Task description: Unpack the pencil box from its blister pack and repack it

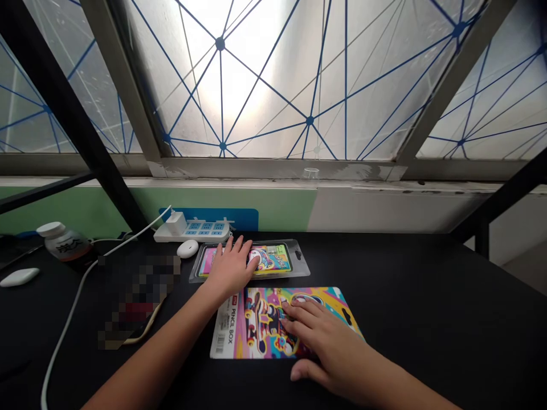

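My left hand (231,266) lies flat with its fingers spread on a colourful pencil box inside a clear plastic blister pack (273,259) at the middle of the black table. My right hand (325,340) rests open, palm down, on a bright printed card insert marked "PENCIL BOX" (250,324), which lies flat just in front of the blister pack. Neither hand grips anything.
A white power strip (200,230) with a plugged charger and a cable (68,319) sits behind the pack. A small white case (187,248), a bottle (64,244) and a white mouse (19,277) lie to the left. The black table (427,296) ends at a window wall.
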### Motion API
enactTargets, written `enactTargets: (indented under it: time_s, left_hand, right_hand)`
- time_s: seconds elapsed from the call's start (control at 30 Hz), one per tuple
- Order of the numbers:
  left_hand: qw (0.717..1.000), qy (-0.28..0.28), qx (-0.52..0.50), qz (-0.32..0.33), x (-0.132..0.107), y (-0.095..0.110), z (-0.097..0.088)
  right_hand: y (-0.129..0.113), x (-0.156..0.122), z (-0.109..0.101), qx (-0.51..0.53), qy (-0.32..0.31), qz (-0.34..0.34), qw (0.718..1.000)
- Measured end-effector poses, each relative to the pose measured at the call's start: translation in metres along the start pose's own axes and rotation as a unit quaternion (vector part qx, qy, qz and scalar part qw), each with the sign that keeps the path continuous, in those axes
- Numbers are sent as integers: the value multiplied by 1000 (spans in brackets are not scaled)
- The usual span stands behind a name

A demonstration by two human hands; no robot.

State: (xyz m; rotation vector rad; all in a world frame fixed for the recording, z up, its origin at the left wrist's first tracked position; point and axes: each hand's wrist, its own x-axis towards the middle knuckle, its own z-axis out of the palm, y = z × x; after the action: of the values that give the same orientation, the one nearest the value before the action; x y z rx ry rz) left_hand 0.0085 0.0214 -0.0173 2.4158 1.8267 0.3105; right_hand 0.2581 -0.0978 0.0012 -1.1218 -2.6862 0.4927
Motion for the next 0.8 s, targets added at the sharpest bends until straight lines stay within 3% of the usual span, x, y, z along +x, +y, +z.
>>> enactTargets:
  time_s: [0.07, 0.23, 0.3, 0.47, 0.6, 0.7, 0.8]
  left_hand:
    - [1000, 10, 1, 1, 0, -2, 2]
    - [1000, 14, 0, 8, -2, -3, 3]
    - [1000, 10, 0, 13, -4, -3, 2]
    - [1000, 1, 0, 21, -9, -4, -2]
    - [1000, -13, -1, 25, -11, -5, -4]
    - [998, -35, -11, 43, -12, -8, -6]
    - [997, -44, -27, 58, -14, -11, -7]
  right_hand:
    - [4, -4, 3, -33, 27, 17, 999]
    - [32, 3, 4, -120, 144, 136, 973]
    - [41, 9, 5, -125, 158, 156, 967]
    - [33, 11, 9, -99, 138, 146, 974]
    - [27, 5, -5, -30, 121, 178, 976]
    - [52, 4, -30, -6, 104, 220, 970]
    - [98, 6, -57, 48, 37, 234, 970]
